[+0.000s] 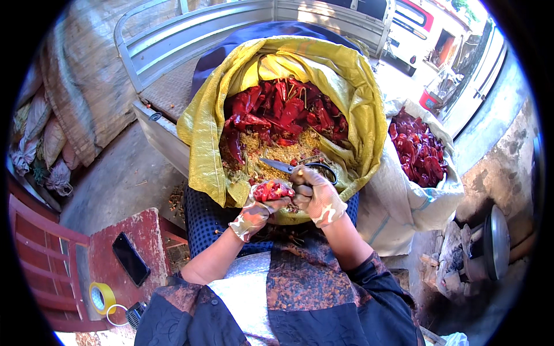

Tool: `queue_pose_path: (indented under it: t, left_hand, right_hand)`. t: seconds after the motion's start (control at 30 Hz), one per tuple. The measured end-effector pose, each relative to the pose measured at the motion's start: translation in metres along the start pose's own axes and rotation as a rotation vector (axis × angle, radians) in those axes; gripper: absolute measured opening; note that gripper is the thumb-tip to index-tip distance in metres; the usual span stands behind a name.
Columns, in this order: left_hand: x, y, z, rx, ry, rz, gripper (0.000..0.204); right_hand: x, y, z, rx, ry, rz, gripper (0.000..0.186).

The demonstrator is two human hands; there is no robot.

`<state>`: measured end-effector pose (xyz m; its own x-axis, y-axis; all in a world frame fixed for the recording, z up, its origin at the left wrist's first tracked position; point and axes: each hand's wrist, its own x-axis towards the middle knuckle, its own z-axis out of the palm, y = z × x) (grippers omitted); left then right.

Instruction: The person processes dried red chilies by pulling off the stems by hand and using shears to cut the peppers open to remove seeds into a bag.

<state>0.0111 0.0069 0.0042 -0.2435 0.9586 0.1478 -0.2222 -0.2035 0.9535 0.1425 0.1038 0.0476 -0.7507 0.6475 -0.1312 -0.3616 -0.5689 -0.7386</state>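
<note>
My left hand (254,212), in a patterned glove, is closed around a red dried chili pepper (271,191) that shows pale patches. Close beside it, my gloved right hand (318,199) grips a pair of scissors (277,165); their blades point up and left over the seeds, and a dark handle loop sticks out to the right. Both hands are at the near edge of a large yellow woven sack (205,135) with its rim rolled back. Inside lie many glossy red dried chili peppers (283,109) behind a heap of yellow seeds (274,151).
To the right stands a white woven sack (384,202) full of dark red peppers (416,150). A red wooden chair (104,242) at left bears a phone (131,258) and a yellow tape roll (103,297). A metal cart (173,34) is behind; a round metal pot (496,242) stands far right.
</note>
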Motion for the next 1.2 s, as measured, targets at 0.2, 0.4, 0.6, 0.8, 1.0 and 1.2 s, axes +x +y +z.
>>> queue_pose_path:
  t: [0.2,0.4,0.6,0.8,1.0,1.2]
  left_hand:
    - [0.003,-0.035,-0.045,-0.433,0.114,0.057,0.032]
    - [0.0,-0.02,-0.046,-0.578,0.022,0.033,0.037]
    - [-0.008,-0.01,-0.042,-0.627,0.056,-0.037,0.036]
    - [-0.007,-0.009,-0.043,-0.695,0.024,-0.044,0.023]
    - [-0.003,-0.001,-0.038,-0.616,0.091,-0.09,0.019]
    - [0.0,-0.001,-0.033,-0.521,0.1,-0.052,0.02]
  right_hand:
    - [0.0,-0.024,-0.012,-1.234,-0.318,-0.302,0.014]
    - [0.091,-0.026,-0.015,-0.918,-0.01,-0.28,0.013]
    - [0.172,0.011,-0.047,-0.795,0.288,-0.337,0.016]
    - [0.13,-0.025,-0.023,-0.261,0.14,-0.203,0.01]
    - [0.056,-0.054,0.006,-1.682,-0.072,-0.814,0.011]
    - [0.01,-0.044,0.036,-1.946,-0.253,-0.646,0.019]
